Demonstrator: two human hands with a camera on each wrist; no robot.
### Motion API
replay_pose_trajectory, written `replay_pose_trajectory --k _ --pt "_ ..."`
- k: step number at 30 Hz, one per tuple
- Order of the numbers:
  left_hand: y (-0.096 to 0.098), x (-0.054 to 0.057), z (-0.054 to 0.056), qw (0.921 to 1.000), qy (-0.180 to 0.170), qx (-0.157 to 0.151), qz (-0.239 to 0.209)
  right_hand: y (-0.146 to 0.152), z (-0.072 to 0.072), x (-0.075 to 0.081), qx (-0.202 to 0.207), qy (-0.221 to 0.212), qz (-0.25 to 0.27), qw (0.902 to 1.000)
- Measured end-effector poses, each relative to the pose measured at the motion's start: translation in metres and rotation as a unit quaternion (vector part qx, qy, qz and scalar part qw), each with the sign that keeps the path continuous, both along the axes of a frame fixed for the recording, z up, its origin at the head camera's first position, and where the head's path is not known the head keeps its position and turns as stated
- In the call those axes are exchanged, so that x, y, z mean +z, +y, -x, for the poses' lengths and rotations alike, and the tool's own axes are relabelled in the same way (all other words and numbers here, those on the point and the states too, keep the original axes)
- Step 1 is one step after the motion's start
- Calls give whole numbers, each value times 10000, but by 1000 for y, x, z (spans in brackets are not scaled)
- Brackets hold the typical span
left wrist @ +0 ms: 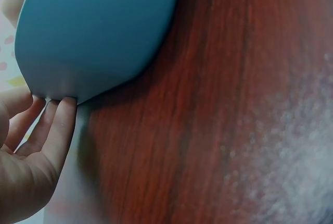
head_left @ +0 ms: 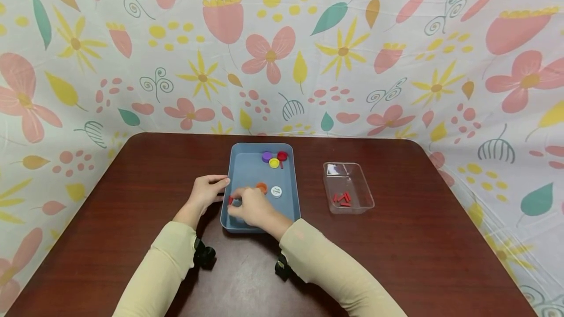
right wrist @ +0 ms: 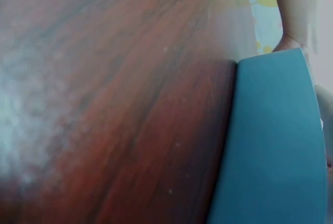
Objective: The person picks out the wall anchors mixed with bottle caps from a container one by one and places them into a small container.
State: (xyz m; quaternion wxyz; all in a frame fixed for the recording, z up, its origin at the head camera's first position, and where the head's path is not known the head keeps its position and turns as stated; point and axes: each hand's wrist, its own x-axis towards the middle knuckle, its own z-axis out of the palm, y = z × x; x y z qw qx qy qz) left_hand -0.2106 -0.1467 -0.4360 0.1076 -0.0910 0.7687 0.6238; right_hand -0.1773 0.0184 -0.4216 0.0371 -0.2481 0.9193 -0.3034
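A blue-grey tray (head_left: 288, 212) lies on the table, and my left hand (head_left: 206, 191) grips its left rim, thumb over the edge. In the left wrist view the fingertips (left wrist: 66, 104) meet the tray wall (left wrist: 99, 41). My right hand (head_left: 255, 207) reaches inside the near left part of the tray, its thumb and index finger pinching a small red stick (head_left: 230, 200). Just beyond that hand lie an orange bottle cap (head_left: 262, 188) and a white round cap (head_left: 276, 192). The right wrist view shows only the tray's outer wall (right wrist: 270, 146) and not the right fingers.
At the tray's far right sit purple (head_left: 267, 157), yellow (head_left: 274, 163) and red (head_left: 282, 155) caps, with another red stick (head_left: 281, 165) beside them. A clear plastic box (head_left: 352, 176) holding several red sticks (head_left: 342, 197) stands right of the tray. A floral cloth (head_left: 269, 97) hangs behind the table.
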Motion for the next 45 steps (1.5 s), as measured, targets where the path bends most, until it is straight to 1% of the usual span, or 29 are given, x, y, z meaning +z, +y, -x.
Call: replay_pose_trajectory --k 5,9,14,20,29,36,45 --pt "0 -1 0 10000 37 39 -5 4 -3 3 -72 -139 353 9993" --pt "0 -2 0 9999 59 87 -28 8 -6 8 -128 -148 541 9983" --pt "0 -3 0 9999 52 84 -76 16 -7 12 -151 -128 697 9974" --pt "-1 -1 0 9999 59 80 -41 26 -8 19 -191 -252 804 9963" --pt "0 -1 0 9999 62 123 -68 44 -8 23 -374 -165 1093 9932" --pt "0 -2 1 9999 2 118 -57 63 -6 22 -363 267 1343 9899" --pt "2 -3 1 9999 -18 118 -76 91 -6 21 -673 573 1591 9833"
